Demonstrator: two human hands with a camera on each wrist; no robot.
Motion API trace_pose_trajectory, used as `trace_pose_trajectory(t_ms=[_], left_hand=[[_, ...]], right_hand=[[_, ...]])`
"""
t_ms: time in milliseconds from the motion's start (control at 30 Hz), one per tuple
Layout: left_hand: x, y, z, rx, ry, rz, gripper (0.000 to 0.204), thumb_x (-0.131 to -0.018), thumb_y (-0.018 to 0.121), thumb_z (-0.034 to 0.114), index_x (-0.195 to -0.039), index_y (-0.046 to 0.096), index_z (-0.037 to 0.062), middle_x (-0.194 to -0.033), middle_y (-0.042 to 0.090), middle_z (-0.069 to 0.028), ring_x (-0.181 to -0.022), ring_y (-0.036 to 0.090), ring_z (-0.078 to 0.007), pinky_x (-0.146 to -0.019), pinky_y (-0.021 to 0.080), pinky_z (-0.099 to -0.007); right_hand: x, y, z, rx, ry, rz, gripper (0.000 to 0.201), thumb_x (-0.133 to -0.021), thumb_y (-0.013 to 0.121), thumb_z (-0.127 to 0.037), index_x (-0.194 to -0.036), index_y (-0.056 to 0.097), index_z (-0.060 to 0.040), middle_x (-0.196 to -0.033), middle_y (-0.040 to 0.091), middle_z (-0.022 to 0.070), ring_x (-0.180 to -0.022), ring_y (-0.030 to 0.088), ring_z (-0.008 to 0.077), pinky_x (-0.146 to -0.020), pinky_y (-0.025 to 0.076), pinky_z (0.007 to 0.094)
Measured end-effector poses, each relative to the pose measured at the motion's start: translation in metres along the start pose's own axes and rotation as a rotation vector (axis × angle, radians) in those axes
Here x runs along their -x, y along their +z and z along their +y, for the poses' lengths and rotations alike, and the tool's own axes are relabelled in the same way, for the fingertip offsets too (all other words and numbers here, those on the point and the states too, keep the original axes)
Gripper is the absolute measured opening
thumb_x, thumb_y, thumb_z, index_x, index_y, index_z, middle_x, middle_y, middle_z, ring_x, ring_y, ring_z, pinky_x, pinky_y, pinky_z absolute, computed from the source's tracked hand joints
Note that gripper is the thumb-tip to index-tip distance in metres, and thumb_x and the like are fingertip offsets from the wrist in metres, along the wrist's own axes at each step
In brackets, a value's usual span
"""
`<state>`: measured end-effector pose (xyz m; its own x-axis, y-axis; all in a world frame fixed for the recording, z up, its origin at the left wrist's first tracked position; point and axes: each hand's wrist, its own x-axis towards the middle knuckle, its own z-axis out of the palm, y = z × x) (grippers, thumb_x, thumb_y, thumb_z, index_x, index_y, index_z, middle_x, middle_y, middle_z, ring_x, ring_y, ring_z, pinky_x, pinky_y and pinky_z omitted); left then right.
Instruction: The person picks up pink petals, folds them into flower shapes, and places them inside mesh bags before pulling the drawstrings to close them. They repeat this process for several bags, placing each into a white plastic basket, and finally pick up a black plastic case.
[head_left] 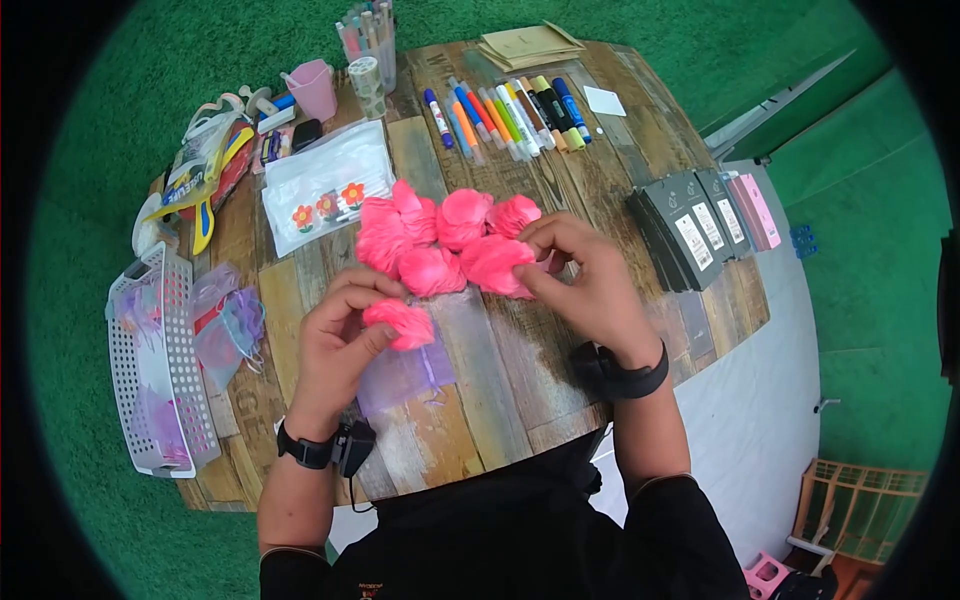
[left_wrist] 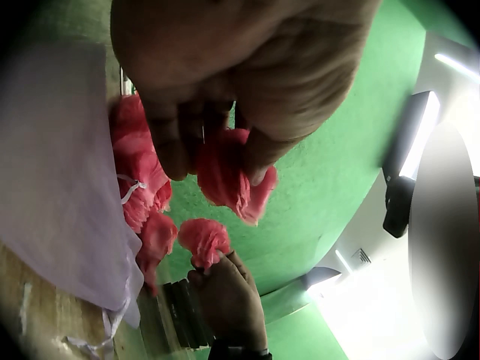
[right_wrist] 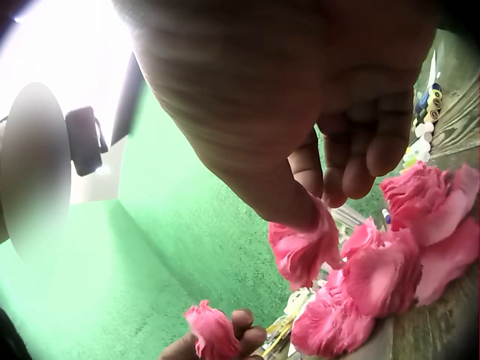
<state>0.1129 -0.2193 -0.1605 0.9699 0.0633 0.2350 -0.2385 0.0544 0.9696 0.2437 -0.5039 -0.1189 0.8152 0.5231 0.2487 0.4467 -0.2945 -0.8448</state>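
Note:
My left hand (head_left: 335, 335) pinches a small bunch of bright pink petals (head_left: 405, 326) between thumb and fingers, above the table's near middle. Another bunch of pink petals (head_left: 497, 268) is pinched by my right hand (head_left: 598, 285), at the right edge of a group of similar pink bunches (head_left: 432, 272). In the right wrist view that held bunch (right_wrist: 304, 247) hangs from the thumb and fingertips. A sheer purple drawstring pouch (head_left: 400, 382) lies flat just below my left hand; in the left wrist view the pouch (left_wrist: 60, 180) shows its white cord.
Clear bags with red flowers (head_left: 330, 190) lie behind the petals. Several markers (head_left: 510, 115) stretch across the back. Dark boxes (head_left: 685, 235) stand right. On the left sit a white perforated basket (head_left: 190, 370) and more sheer pouches (head_left: 230, 335). A pink cup (head_left: 313, 92) stands at the back left.

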Motion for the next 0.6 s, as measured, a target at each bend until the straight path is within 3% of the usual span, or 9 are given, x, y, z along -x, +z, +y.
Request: trace_pose_trajectory(t_ms=[167,200,333,533,600], left_hand=[[0.000,0.015,0.006,0.051,0.031,-0.049,0.021,-0.088,0.083,0.005,-0.107,0.077,0.0058,-0.160,0.049,-0.0151,-0.144,0.049,-0.0305,-0.119,0.042,-0.0465],[0.001,0.015,0.005,0.060,0.033,-0.076,0.022,-0.086,0.084,0.006,-0.107,0.078,0.0073,-0.171,0.039,-0.0178,-0.156,0.039,-0.0346,-0.124,0.039,-0.0501],[0.002,0.025,0.004,0.106,0.134,-0.026,0.023,-0.087,0.083,0.004,-0.109,0.078,0.0079,-0.177,0.029,-0.0209,-0.166,0.024,-0.0389,-0.129,0.031,-0.0543],[0.003,0.014,0.002,0.011,0.118,-0.011,0.024,-0.090,0.081,0.003,-0.113,0.075,0.0049,-0.167,0.047,-0.0217,-0.156,0.044,-0.0359,-0.126,0.036,-0.0489],[0.004,0.013,0.002,0.010,0.128,-0.022,0.024,-0.091,0.080,0.000,-0.113,0.073,0.0035,-0.161,0.054,-0.0215,-0.150,0.051,-0.0340,-0.124,0.039,-0.0463]], right_hand=[[0.002,0.016,-0.029,0.037,0.000,0.044,0.021,-0.090,0.079,-0.008,-0.106,0.068,-0.0011,-0.098,0.067,0.0102,-0.085,0.068,0.0214,-0.075,0.056,0.0345],[0.002,0.024,-0.035,0.061,-0.019,0.041,0.021,-0.090,0.079,-0.008,-0.106,0.067,-0.0012,-0.097,0.067,0.0104,-0.085,0.068,0.0219,-0.075,0.056,0.0349],[0.002,0.054,-0.044,0.077,-0.169,0.038,0.018,-0.090,0.076,-0.006,-0.105,0.066,-0.0027,-0.096,0.066,0.0117,-0.082,0.070,0.0265,-0.074,0.057,0.0376],[0.003,0.064,-0.048,0.055,-0.150,-0.034,0.018,-0.091,0.077,-0.006,-0.104,0.066,-0.0020,-0.096,0.067,0.0123,-0.084,0.072,0.0265,-0.075,0.059,0.0372],[0.003,0.062,-0.051,0.013,-0.101,-0.066,0.018,-0.090,0.079,-0.002,-0.104,0.069,-0.0002,-0.101,0.071,0.0106,-0.084,0.073,0.0201,-0.076,0.059,0.0323]])
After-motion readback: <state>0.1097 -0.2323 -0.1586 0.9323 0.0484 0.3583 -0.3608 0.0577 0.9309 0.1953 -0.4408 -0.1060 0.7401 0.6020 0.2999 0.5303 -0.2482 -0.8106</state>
